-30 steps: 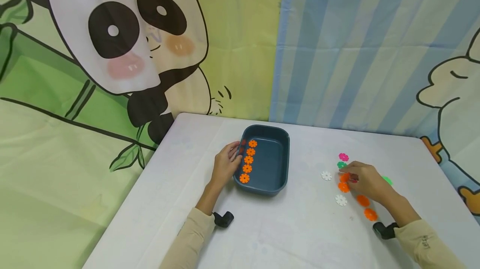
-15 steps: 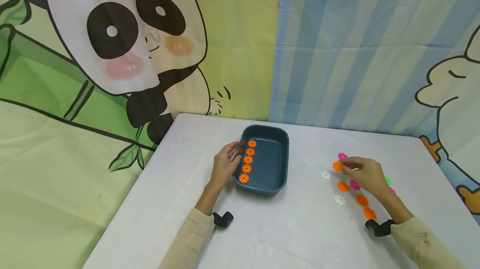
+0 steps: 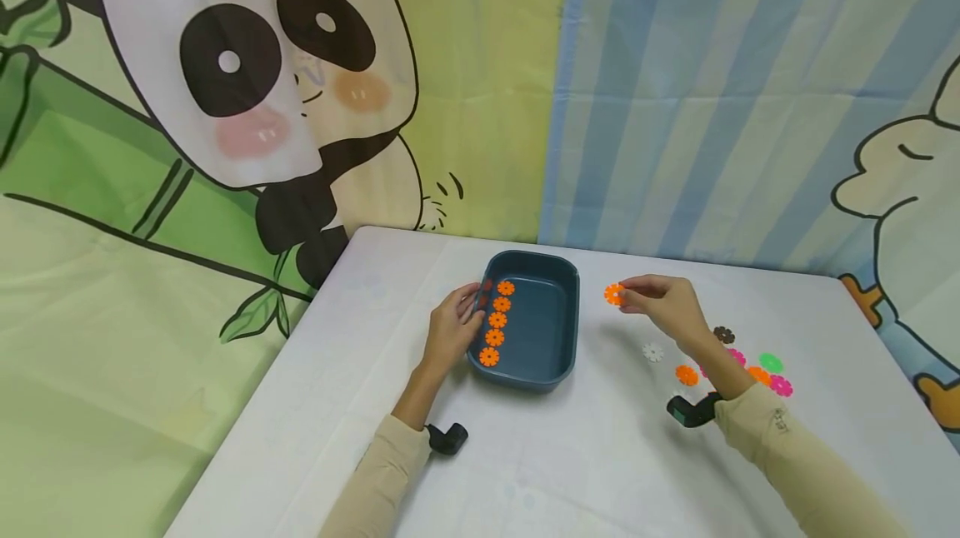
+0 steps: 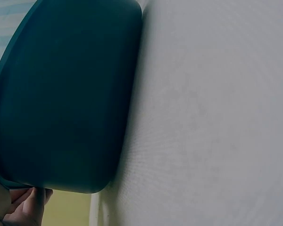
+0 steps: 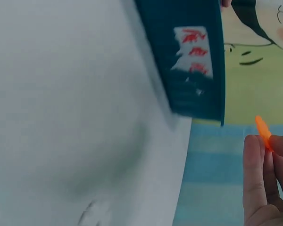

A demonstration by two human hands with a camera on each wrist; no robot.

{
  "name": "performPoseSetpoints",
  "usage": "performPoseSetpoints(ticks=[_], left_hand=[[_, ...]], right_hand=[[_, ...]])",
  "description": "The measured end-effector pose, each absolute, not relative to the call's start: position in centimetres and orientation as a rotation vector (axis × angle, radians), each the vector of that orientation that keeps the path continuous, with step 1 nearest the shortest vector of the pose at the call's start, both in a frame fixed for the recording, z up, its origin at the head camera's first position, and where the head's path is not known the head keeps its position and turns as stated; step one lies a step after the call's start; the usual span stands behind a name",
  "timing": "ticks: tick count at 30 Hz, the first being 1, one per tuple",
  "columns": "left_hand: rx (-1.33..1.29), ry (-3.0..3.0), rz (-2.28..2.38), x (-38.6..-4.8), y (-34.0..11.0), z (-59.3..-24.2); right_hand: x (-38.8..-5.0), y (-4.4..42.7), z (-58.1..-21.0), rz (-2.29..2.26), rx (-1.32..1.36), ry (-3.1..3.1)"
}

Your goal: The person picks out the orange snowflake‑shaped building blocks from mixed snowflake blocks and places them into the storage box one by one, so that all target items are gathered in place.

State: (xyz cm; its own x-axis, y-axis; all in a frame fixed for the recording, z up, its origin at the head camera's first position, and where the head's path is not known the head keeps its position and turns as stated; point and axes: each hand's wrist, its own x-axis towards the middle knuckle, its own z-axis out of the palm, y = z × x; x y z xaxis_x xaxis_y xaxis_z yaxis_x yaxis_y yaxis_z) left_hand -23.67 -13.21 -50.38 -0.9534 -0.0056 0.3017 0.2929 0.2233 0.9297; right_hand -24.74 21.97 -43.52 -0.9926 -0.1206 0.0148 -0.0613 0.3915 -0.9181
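Note:
My left hand (image 3: 450, 326) holds the left wall of a dark blue plastic bin (image 3: 540, 326), which stands on the white table. Several orange snowflake discs (image 3: 497, 320) lie in a row along the bin's left inner side. To the right of the bin, raised above the table, my right hand (image 3: 663, 305) pinches one orange snowflake disc (image 3: 614, 295) between thumb and fingertips. In the right wrist view this orange disc (image 5: 262, 133) appears nearly edge-on. The left wrist view shows the bin's outer wall (image 4: 66, 103), with left-hand fingers (image 4: 30, 207) at its rim.
Loose discs lie on the right of the table: white (image 3: 653, 352), orange (image 3: 686, 376), brown (image 3: 723, 335), green (image 3: 771, 363) and pink (image 3: 782, 386). My right forearm covers some. A torn label (image 5: 198, 52) is on the bin's side. A printed curtain (image 3: 675, 105) hangs behind the table.
My right hand has lifted an orange disc from the loose pieces and carried it left and away from me toward the bin. The left hand and the bin have stayed in place.

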Motion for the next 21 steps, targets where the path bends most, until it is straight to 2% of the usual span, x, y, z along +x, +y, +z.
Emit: performPoseSetpoints(ticks=[12,21], left_hand=[[-0.322,-2.247,-1.774,-23.6,-13.3,-50.4],[-0.307,-2.262,-1.754,-23.5,-13.2,-50.2]], right_hand=[[-28.3,14.2,-43.1,-1.724,-0.222,2.466],[-30.7,10.7,-44.3,-1.619,-0.307,2.517]])
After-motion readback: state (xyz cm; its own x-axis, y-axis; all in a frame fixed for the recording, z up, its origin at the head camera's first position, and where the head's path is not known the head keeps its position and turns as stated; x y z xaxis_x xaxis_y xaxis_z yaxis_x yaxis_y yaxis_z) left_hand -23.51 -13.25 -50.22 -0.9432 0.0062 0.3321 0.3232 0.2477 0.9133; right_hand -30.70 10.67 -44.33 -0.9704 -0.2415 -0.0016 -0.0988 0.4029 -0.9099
